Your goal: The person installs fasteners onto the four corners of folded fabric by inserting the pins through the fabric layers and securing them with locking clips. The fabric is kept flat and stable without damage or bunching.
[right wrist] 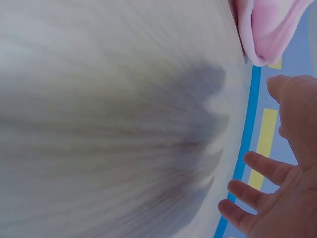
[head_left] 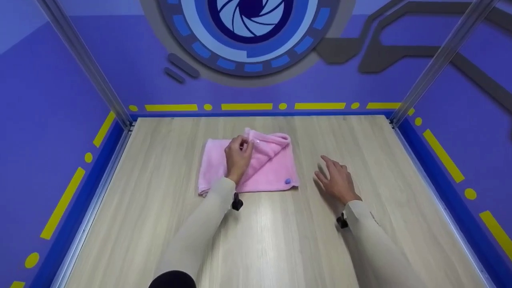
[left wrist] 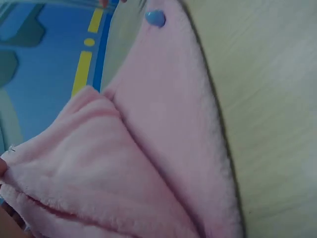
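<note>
A folded pink fleecy cloth [head_left: 272, 178] lies near the middle of the table. My left hand [head_left: 238, 157] pinches its upper layer near the far edge, and that layer is drawn up diagonally, leaving the layer beneath showing at the right. In the left wrist view, only a bit of the fingers appears at the left edge beside the raised cloth [left wrist: 99, 163]. A small shiny blue piece [left wrist: 155, 18] sits on the cloth's near right corner. My right hand [head_left: 338, 180] hovers over the table to the right of the cloth, fingers spread and holding nothing.
The light wood-grain table [head_left: 276, 248] is walled at the back and both sides by blue-purple panels [head_left: 100, 60] with yellow dashes. Metal posts [head_left: 436, 60] stand at the back corners. A dark round object [head_left: 173, 279] shows at the bottom edge.
</note>
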Action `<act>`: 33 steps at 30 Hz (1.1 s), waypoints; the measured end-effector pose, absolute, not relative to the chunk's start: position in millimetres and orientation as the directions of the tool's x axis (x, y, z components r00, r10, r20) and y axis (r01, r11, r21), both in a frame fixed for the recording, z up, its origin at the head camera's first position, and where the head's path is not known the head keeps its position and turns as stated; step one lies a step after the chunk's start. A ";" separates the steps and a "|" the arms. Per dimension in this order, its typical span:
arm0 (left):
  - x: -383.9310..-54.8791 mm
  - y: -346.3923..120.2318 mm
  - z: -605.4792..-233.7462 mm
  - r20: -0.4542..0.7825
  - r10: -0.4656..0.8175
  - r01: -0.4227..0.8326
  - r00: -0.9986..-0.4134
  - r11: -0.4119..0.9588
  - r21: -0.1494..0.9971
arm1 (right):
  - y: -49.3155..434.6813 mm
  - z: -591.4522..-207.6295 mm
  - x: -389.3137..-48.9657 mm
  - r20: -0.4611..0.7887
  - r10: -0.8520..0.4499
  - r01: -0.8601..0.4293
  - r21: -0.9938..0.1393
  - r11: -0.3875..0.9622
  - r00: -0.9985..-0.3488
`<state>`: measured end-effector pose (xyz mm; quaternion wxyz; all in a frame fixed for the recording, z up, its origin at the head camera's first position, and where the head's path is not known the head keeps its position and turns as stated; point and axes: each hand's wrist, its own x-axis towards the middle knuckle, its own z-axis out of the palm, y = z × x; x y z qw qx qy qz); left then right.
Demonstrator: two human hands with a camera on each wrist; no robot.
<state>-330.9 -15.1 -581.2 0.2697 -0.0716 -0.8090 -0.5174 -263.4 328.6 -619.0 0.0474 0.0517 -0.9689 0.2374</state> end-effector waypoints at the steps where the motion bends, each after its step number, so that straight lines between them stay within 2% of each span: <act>1: -327.6 -11.3 -581.7 0.549 -0.144 0.434 -0.824 0.464 0.773 | 328.5 -619.0 -263.1 0.118 -0.078 -0.124 -0.456 0.882 -0.990; 5: -312.6 4.3 -586.5 0.687 -0.026 0.582 -0.726 0.510 0.634 | 327.7 -619.2 -262.6 0.141 -0.089 -0.144 -0.450 0.881 -0.986; 10: -294.2 24.4 -595.6 0.775 0.133 0.704 -0.617 0.534 0.469 | 326.1 -618.3 -261.7 0.137 -0.088 -0.140 -0.443 0.885 -0.987; 16: -276.5 41.9 -610.3 0.783 0.326 0.773 -0.531 0.565 0.289 | 324.0 -618.3 -258.7 0.120 -0.090 -0.135 -0.450 0.883 -0.989; 23: -257.4 49.3 -625.7 0.710 0.544 0.821 -0.447 0.564 0.084 | 321.3 -621.6 -256.0 0.086 -0.107 -0.135 -0.466 0.874 -0.991; 26: -251.2 50.8 -626.6 0.678 0.596 0.841 -0.430 0.538 0.061 | 321.7 -621.7 -254.6 0.073 -0.092 -0.116 -0.469 0.875 -0.993; 33: -244.3 53.6 -621.2 0.649 0.605 0.868 -0.461 0.461 0.187 | 321.5 -620.9 -251.6 0.086 -0.091 -0.120 -0.455 0.882 -0.992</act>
